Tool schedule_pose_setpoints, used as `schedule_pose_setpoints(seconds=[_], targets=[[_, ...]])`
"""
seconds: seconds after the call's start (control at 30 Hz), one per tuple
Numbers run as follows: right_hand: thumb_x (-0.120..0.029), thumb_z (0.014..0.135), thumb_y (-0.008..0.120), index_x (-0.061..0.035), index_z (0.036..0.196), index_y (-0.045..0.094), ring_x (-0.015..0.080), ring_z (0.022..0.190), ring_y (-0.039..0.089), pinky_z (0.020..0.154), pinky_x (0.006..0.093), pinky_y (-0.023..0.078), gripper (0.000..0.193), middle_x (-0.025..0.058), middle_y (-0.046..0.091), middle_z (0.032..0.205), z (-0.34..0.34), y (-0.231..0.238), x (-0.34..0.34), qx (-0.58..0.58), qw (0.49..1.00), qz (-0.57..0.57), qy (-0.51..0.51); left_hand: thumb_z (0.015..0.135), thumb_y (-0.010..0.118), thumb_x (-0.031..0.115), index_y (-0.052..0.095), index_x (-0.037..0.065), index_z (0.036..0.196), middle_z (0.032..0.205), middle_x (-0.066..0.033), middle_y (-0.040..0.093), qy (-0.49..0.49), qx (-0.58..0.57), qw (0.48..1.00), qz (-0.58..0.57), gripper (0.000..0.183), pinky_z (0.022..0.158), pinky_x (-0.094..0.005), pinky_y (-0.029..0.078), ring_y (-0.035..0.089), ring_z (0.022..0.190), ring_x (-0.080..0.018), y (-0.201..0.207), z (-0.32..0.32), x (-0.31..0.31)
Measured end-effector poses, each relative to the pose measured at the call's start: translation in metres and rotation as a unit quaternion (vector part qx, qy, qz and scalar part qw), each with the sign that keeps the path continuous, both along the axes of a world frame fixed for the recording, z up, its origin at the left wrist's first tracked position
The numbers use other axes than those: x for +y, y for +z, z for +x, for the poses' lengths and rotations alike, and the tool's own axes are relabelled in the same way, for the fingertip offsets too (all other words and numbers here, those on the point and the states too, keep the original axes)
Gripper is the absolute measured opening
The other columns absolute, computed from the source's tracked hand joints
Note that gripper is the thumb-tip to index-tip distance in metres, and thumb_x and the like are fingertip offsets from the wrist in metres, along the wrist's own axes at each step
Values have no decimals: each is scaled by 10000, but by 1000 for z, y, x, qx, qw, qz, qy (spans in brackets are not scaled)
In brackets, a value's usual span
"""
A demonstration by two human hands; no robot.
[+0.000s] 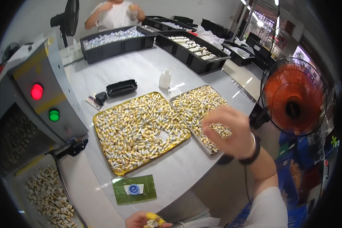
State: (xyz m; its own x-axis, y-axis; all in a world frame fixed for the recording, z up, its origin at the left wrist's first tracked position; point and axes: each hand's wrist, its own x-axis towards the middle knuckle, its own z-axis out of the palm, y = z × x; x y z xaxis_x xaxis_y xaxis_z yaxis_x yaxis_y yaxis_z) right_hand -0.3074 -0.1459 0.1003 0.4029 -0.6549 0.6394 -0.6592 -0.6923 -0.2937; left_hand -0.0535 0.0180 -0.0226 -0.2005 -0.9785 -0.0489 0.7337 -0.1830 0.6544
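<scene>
My left hand (137, 220), partly cut off by the lower edge, is closed around a small whitish piece (152, 223); something bright yellow shows at its fingers. My right hand (231, 131), a dark band at its wrist, is raised over the right tray (206, 147). Its fingers and thumb curl together, and whatever is between the tips cannot be made out. Many small yellow-and-white tapered pieces (201, 100) fill that tray. Beside it on the left, a yellow-rimmed tray (109, 161) holds a thick layer of similar pieces. A green square sheet with a blue mark (145, 192) lies in front.
At left stands a grey machine (45, 81) with red and green buttons, above a bin of pieces (51, 193). Behind the trays are a black case (121, 88) and a white bottle (165, 79). Black crates (91, 56), a person (116, 15) and an orange fan (292, 97) surround the table.
</scene>
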Motion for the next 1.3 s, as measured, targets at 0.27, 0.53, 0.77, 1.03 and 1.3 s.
schedule_pose_setpoints(seconds=[0.27,0.53,0.77,1.03,1.3], targets=[[-130,724,692,-45,887,601,295,822,583,734,384,467,205,117,589,820,-90,-58,-58,200,941,231,-143,862,632,214,507,6,1053,823,-109,636,-40,16,998,51,309,664,-372,551,608,592,-168,-1,37,10],[-136,731,673,-54,793,656,295,814,601,715,385,478,103,117,623,816,-85,-58,-57,180,948,201,-169,899,581,224,475,71,1138,900,-54,586,-35,106,993,-23,303,619,-287,401,486,628,-122,-3,38,7],[-57,750,594,-27,830,633,304,792,600,718,381,473,94,135,618,779,-95,-64,-58,263,934,154,-185,902,574,234,508,74,1088,908,-46,573,-15,158,987,-19,255,638,-289,394,470,625,-120,-12,34,5],[11,778,499,-11,948,588,315,725,588,661,395,474,193,157,588,740,-40,-36,-30,121,991,46,-31,910,559,248,601,65,935,957,-14,589,-13,153,988,-18,189,640,-278,396,465,626,-113,-3,31,-1],[-49,840,505,-30,945,508,276,669,604,585,355,478,107,113,586,695,27,-31,11,159,963,181,120,896,579,260,591,71,981,959,-14,582,39,181,982,-24,207,625,-269,394,460,636,-112,-6,25,-4]])
